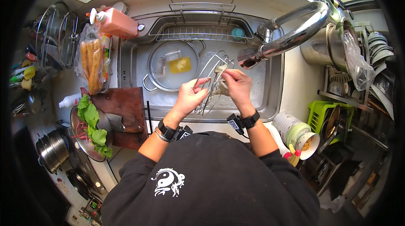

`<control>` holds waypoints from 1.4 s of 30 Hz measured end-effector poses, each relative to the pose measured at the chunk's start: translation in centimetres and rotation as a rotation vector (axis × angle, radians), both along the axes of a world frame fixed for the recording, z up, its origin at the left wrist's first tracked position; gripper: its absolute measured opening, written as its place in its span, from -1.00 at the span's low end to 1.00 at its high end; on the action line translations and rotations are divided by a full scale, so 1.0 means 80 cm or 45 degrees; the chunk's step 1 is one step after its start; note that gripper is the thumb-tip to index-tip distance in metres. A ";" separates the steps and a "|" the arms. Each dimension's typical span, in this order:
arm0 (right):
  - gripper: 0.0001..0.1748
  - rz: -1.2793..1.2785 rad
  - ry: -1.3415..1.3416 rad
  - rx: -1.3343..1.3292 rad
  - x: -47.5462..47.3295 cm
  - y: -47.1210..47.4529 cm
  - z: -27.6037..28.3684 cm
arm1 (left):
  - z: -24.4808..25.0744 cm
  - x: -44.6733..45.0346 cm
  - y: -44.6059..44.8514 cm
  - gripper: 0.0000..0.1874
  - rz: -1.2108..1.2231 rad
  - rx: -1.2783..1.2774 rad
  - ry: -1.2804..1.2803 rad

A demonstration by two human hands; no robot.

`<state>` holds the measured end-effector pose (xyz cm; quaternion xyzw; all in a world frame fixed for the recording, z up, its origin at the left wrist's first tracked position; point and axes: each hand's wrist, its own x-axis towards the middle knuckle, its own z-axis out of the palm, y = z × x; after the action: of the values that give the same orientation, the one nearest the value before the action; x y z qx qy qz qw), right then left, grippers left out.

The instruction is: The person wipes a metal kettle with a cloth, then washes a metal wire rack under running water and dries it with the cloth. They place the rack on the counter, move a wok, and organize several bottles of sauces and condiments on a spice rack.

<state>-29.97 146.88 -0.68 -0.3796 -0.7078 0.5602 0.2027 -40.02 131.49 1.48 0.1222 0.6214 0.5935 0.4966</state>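
Observation:
My left hand (192, 95) grips the near left side of a round metal wire rack (206, 82), which is tilted above the right part of the stainless steel sink (267, 99). A pale, crumpled cloth (222, 87) is pinched in my right hand (238, 85) against the rack's wires. Left of the rack, a two-handled metal pot (154, 79) stands in the sink with cloudy water. In that pot lie a yellow rectangular item (180, 65) and clear plastic pieces (173, 55). The chrome faucet (292, 47) arches over the sink's right side, its head just above my right hand.
A wire basket (199, 33) holding a turquoise item (238, 33) spans the sink's back. On the left are a pink pump bottle (118, 22), bagged fried dough sticks (90, 63), a cutting board (126, 112) with a cleaver, and leafy greens (91, 115). Large pots (319, 47) and a green basket (316, 113) stand right.

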 end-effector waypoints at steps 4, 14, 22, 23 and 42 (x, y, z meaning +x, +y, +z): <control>-0.79 0.085 0.396 0.139 0.015 0.008 0.040 | 0.014 -0.015 0.002 -0.47 -0.111 -0.026 0.076; -0.80 1.096 0.214 1.105 -0.028 0.025 0.093 | 0.073 -0.038 0.022 -0.18 -0.459 -0.092 0.496; -0.83 0.947 0.203 1.081 -0.023 0.014 0.072 | 0.076 -0.057 -0.001 -0.45 -0.500 -0.081 0.697; -0.84 0.914 0.219 1.052 -0.020 0.018 0.072 | 0.073 -0.062 -0.009 -0.56 -0.464 -0.049 0.691; -0.74 0.393 0.344 0.725 0.013 -0.022 0.080 | 0.048 -0.029 -0.012 -0.82 -0.101 0.129 0.625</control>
<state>-28.92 145.16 5.69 -0.1189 -0.8515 0.4093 0.3053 -42.38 130.57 5.29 0.3116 0.6876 0.5565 0.3471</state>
